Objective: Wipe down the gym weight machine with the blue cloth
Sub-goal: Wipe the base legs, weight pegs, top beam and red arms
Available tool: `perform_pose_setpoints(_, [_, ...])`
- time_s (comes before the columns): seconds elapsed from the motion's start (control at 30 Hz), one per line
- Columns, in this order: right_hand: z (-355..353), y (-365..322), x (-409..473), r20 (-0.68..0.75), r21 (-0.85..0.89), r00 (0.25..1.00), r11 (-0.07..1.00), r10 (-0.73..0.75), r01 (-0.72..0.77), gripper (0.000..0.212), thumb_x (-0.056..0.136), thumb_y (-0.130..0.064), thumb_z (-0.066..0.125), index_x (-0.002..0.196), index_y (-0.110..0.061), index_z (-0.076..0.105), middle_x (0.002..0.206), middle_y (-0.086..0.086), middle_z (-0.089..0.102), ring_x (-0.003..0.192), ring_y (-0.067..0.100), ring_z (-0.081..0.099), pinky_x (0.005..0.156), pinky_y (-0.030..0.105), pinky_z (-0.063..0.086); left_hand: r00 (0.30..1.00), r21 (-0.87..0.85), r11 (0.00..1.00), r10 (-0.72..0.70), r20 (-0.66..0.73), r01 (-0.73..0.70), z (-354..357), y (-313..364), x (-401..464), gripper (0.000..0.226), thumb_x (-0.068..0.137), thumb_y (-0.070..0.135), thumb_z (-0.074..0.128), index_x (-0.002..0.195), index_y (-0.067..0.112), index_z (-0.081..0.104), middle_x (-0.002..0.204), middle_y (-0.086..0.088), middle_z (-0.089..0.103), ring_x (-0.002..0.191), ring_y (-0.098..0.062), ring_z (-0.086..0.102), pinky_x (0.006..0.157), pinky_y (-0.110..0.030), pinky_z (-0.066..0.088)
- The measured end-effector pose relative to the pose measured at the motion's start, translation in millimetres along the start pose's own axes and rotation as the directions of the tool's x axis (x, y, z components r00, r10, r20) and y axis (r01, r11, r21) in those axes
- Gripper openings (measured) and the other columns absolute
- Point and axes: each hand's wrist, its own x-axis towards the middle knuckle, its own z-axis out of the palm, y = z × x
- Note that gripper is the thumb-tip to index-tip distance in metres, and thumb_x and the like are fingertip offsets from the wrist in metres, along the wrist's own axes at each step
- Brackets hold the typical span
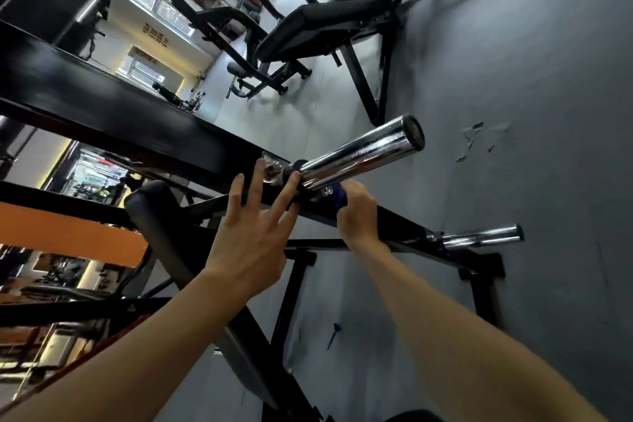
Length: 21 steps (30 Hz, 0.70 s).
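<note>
Wiping the shiny bar

My right hand (356,212) squeezes the soft blue cloth (338,195) under the slippery bar (359,152), mid-frame; my left hand (253,233) lies flat, fingers straight.

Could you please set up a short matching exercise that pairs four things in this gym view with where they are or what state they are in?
Things:
1. left hand
2. right hand
3. blue cloth
4. large chrome peg

States:
A. juts from the black frame, bare of plates
B. fingers spread straight, tips at the peg's base
C. curled round the cloth
D. bunched against the frame just under the peg

Pairs: 1-B, 2-C, 3-D, 4-A
</note>
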Motion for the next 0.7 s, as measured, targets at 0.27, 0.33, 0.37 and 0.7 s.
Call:
perform_pose_setpoints(0.27, [-28,31,-62,0.151,-0.032,0.979,0.989,-0.14,0.146,0.064,0.077,0.021,0.063,0.137,0.0,0.057,0.132,0.016,0.063,0.123,0.029,0.059,0.107,0.027,0.038,0.969,-0.035,0.991,0.115,-0.219,-0.126,6,34,1,0.053,0.095,0.019,0.041,0.141,-0.008,0.044,0.155,-0.029,0.034,0.152,-0.039,0.021,0.122,-0.047,0.017])
perform_pose_setpoints(0.33, [-40,40,-64,0.214,0.012,0.973,0.996,-0.089,0.088,0.061,0.081,0.018,0.06,0.137,-0.005,0.058,0.134,0.012,0.062,0.125,0.027,0.057,0.11,0.025,0.038,0.96,-0.034,0.983,0.17,-0.222,-0.182,9,47,13,0.06,0.094,0.017,0.048,0.146,-0.011,0.037,0.156,-0.029,0.033,0.152,-0.039,0.022,0.123,-0.046,0.017])
perform_pose_setpoints(0.37, [-46,43,-64,0.246,0.045,0.968,0.998,-0.044,0.034,0.059,0.083,0.017,0.058,0.137,-0.007,0.059,0.135,0.009,0.062,0.126,0.024,0.057,0.11,0.025,0.04,0.961,-0.047,0.979,0.184,-0.204,-0.198,8,55,22,0.063,0.091,0.017,0.053,0.146,-0.011,0.039,0.154,-0.028,0.037,0.151,-0.039,0.024,0.123,-0.046,0.019])
perform_pose_setpoints(0.7, [-149,111,-53,0.314,0.022,0.913,0.96,0.259,-0.28,0.06,0.088,0.012,0.056,0.142,-0.016,0.055,0.124,-0.002,0.063,0.109,0.011,0.059,0.083,0.002,0.039,0.965,-0.124,0.958,0.262,0.009,-0.258,-25,141,100,0.061,0.094,0.019,0.033,0.152,-0.002,0.038,0.161,-0.021,0.032,0.152,-0.037,0.025,0.125,-0.047,0.02])
